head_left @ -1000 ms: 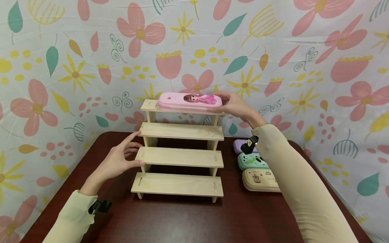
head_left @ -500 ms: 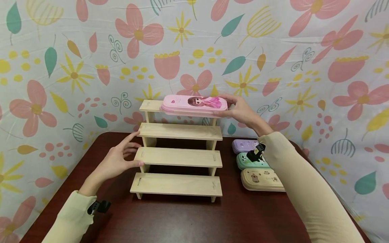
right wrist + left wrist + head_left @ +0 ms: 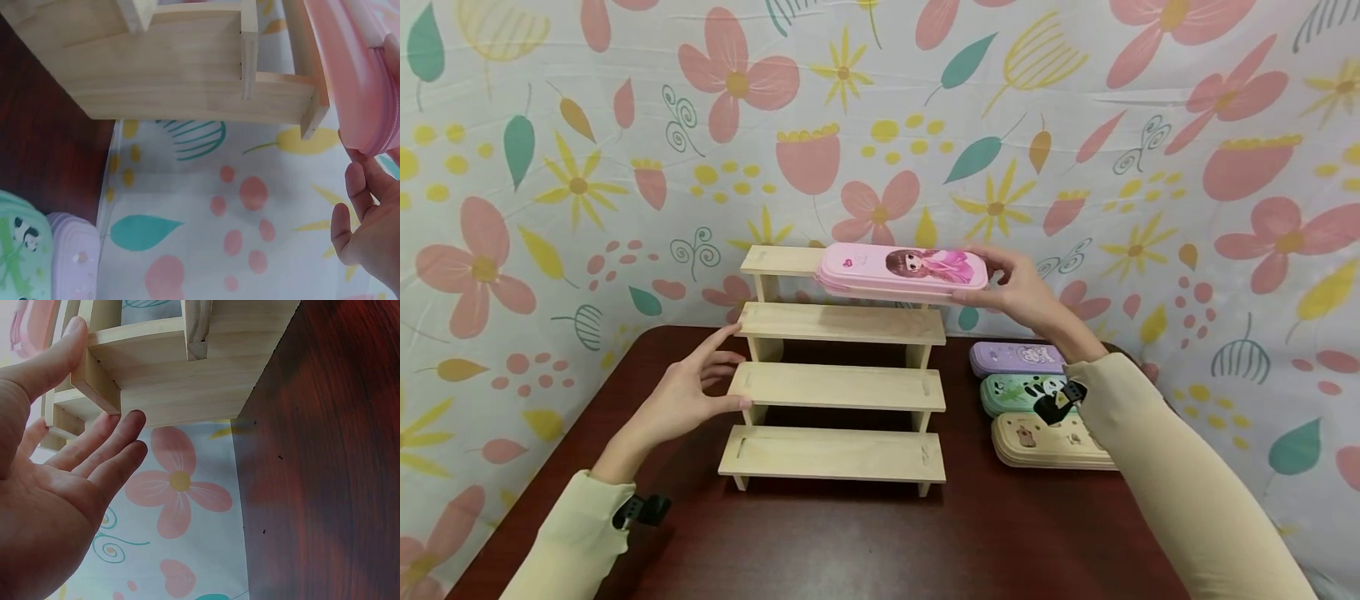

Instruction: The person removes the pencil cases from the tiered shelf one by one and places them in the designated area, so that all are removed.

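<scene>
A pink zip pencil case [image 3: 901, 272] with a doll-like girl printed on its lid overlaps the right part of the top tier of a pale wooden four-step rack [image 3: 842, 321]. My right hand [image 3: 1026, 293] grips the case by its right end, thumb at the front and fingers behind. In the right wrist view the zipped end of the pink case [image 3: 365, 81] lies beyond the rack's side. My left hand [image 3: 677, 400] rests at the rack's left side, thumb and index fingertip right at the step edges. Its fingers are fairly straight in the left wrist view.
To the right of the rack lie three more pencil cases in a row: purple [image 3: 1017, 358], green with pandas [image 3: 1018, 393] and cream [image 3: 1048, 442], partly covered by my right wrist strap and sleeve. The dark red-brown table [image 3: 835, 542] meets a flowered cloth backdrop [image 3: 880, 108].
My right hand has drawn the pink pencil case to the right and a little nearer, baring more of the top tier's left end. The left hand stays at the rack's edge.
</scene>
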The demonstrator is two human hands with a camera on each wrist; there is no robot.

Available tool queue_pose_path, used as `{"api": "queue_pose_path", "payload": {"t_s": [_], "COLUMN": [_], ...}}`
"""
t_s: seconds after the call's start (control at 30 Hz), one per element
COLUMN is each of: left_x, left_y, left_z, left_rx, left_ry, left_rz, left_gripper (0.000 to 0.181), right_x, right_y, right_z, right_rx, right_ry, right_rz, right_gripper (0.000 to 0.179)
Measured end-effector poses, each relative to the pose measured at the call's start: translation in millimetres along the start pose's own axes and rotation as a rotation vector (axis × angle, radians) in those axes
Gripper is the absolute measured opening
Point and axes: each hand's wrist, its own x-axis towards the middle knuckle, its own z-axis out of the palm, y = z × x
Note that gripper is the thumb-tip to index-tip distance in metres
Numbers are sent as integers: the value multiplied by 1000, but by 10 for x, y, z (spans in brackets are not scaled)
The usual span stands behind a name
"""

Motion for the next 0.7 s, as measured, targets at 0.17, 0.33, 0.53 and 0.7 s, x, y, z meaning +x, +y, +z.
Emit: {"api": "queue_pose_path", "payload": {"t_s": [0.17, 0.33, 0.53, 0.7], "left_x": [-5, -4, 0, -1], "left_y": [-2, 2, 2, 0], "left_z": [3, 6, 11, 14], "left_rx": [4, 2, -4, 0], "left_ry": [3, 4, 5, 7], "left_rz": [3, 6, 7, 6], "left_gripper": [107, 107, 107, 107], "right_x": [-172, -365, -632, -888], "right_y": [33, 83, 147, 189], "right_z": [-76, -164, -270, -356], "right_rx": [-19, -26, -60, -81], "right_ry": [9, 19, 32, 29], "right_rz": [21, 37, 68, 75], "right_gripper": [60, 62, 67, 66]}}
